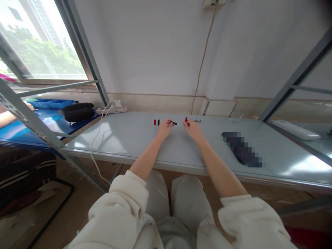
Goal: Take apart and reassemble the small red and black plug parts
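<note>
My left hand [164, 128] is closed in a pinch around a small black cylinder [174, 123], whose end points to the right. To its left, a small red cylinder [155, 122] and another black cylinder [158, 122] stand side by side on the grey table [140, 138]. My right hand [194, 129] is also closed, its fingertips together at a dark red small piece [188, 125], mostly covered by the fingers. Just beyond those fingertips is a bright red piece [186, 119]. Several small dark grey bits [197, 121] lie behind my right hand, too small to name.
A pixelated dark object [242, 150] lies on the right of the table. At the back left sits a white power strip [112, 109] with a white cable [97, 138] hanging over the front edge. Left of the metal frame are a black case [77, 112], a blue tray [50, 103] and another person's arm [9, 116].
</note>
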Tool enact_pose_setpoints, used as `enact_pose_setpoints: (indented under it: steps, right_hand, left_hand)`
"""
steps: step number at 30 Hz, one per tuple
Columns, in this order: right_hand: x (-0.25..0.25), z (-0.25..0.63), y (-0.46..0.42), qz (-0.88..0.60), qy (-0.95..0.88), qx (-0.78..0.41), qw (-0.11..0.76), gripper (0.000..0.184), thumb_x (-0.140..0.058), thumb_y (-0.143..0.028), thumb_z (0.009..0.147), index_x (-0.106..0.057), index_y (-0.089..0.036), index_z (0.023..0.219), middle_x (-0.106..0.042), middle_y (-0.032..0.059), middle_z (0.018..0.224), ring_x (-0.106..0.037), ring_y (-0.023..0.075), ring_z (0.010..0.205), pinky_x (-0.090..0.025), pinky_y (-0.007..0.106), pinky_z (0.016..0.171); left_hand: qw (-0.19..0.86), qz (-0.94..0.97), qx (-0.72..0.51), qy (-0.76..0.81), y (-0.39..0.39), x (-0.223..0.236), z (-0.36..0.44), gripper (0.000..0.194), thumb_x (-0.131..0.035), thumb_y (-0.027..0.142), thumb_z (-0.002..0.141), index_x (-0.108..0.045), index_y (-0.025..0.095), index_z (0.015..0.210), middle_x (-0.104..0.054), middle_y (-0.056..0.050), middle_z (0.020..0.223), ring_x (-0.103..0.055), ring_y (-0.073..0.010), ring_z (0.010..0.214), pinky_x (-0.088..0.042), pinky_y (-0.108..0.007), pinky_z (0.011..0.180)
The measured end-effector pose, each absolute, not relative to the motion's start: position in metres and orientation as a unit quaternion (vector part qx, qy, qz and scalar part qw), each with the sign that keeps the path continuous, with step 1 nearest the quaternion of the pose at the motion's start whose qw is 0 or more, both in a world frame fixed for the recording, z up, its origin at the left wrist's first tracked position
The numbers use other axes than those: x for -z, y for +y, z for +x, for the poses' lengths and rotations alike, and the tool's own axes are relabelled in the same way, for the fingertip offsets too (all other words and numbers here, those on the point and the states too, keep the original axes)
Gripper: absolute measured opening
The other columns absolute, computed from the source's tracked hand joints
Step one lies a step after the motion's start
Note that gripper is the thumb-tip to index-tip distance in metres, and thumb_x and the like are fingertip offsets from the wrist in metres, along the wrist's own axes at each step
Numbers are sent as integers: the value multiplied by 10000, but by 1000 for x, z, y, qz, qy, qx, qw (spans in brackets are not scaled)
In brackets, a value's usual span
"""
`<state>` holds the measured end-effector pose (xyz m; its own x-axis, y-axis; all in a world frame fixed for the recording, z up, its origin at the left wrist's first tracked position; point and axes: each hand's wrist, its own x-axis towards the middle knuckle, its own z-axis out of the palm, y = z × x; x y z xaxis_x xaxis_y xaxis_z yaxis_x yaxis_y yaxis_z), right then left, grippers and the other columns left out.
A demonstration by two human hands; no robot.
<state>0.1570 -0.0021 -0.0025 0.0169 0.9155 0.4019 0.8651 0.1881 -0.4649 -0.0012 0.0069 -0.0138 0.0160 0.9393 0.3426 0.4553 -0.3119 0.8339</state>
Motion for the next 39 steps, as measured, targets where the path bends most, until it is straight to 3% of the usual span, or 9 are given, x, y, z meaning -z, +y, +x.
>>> enact_pose_setpoints:
  steps: [3, 6, 12, 17, 23, 29, 39]
  right_hand:
    - [4, 154, 0, -618, -696, -102, 351, 433, -270, -447, 882, -520, -181, 649, -591, 67, 609, -555, 169, 617, -380, 270, 603]
    - [4, 152, 1, -571, -703, -160, 392, 547, -184, -562, 860, -465, -188, 576, -525, 33, 509, -514, 139, 532, -375, 253, 556]
    - [3, 152, 3, -511, -686, -238, 460, 555, -252, -664, 786, -414, -196, 536, -438, -13, 436, -412, 98, 407, -343, 238, 470]
    - [2, 154, 4, -495, -691, -285, 443, 496, -343, -630, 778, -443, -191, 570, -463, -12, 468, -390, 86, 380, -331, 235, 432]
    - [0, 158, 6, -491, -718, -257, 420, 397, -367, -510, 816, -467, -186, 609, -505, -8, 518, -418, 92, 419, -347, 242, 497]
    - [2, 155, 4, -498, -741, -145, 425, 308, -386, -388, 822, -478, -185, 609, -518, 5, 556, -461, 119, 536, -334, 250, 575]
    - [7, 156, 6, -457, -771, -79, 437, 147, -419, -308, 798, -502, -186, 789, -589, 49, 721, -505, 151, 638, -351, 267, 602]
  left_hand:
    - [411, 630, -487, 444, 5, 10, 2, 154, -455, 188, 808, -503, 146, 948, -658, -63, 891, -460, -30, 383, -351, -187, 423]
    - [478, 607, -500, 392, 3, 7, 1, 158, -494, 217, 796, -499, 141, 935, -666, -70, 885, -459, -17, 365, -265, -161, 364]
    - [515, 593, -503, 360, 2, 5, -1, 194, -546, 254, 779, -498, 127, 918, -671, -81, 848, -476, -21, 363, -231, -163, 341]
    - [520, 586, -503, 365, 3, 7, -1, 185, -545, 233, 781, -496, 134, 929, -666, -67, 848, -487, -23, 363, -229, -167, 341]
    - [521, 586, -497, 373, 4, 7, -1, 144, -516, 187, 790, -495, 132, 921, -660, -62, 836, -491, -27, 354, -222, -171, 337]
    - [510, 574, -512, 385, 3, 5, -1, 162, -513, 181, 786, -505, 124, 937, -661, -72, 818, -482, -38, 340, -225, -179, 337]
    - [506, 557, -514, 412, 2, 5, -1, 132, -509, 187, 791, -499, 131, 910, -661, -54, 795, -469, -27, 335, -217, -169, 333]
